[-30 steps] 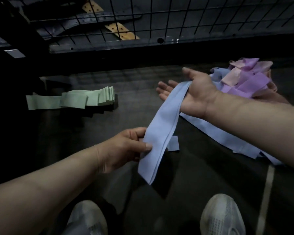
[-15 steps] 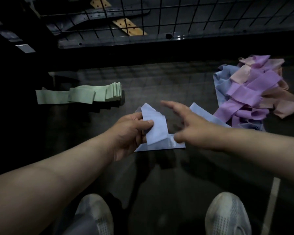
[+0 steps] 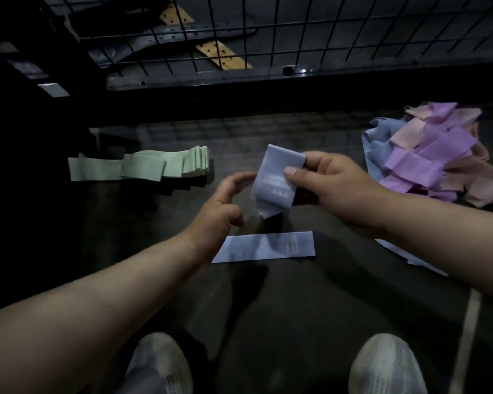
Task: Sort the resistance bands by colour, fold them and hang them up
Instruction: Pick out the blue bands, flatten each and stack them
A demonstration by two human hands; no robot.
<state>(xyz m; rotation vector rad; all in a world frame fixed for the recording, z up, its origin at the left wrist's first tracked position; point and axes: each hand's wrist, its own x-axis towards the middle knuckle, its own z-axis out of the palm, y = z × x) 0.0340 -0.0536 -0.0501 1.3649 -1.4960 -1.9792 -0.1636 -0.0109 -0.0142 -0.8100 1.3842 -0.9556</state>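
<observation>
Holds a folded blue band (image 3: 276, 177) up in the middle of the frame, pinched in the right hand (image 3: 333, 189) with the thumb pressed on its front. Has the left hand (image 3: 225, 200) just left of it, fingers loosely curled and gripping nothing; cannot tell if a fingertip touches the band. Below both hands, a flat blue band (image 3: 264, 247) lying straight on the dark floor (image 3: 296, 294). At middle left, green bands (image 3: 143, 166) folded and stacked in a row. At upper right, a mixed pile (image 3: 427, 155) of purple, pink and blue bands. Along the top, a wire grid (image 3: 296, 32). At the bottom edge, two pale shoes (image 3: 387, 362).
</observation>
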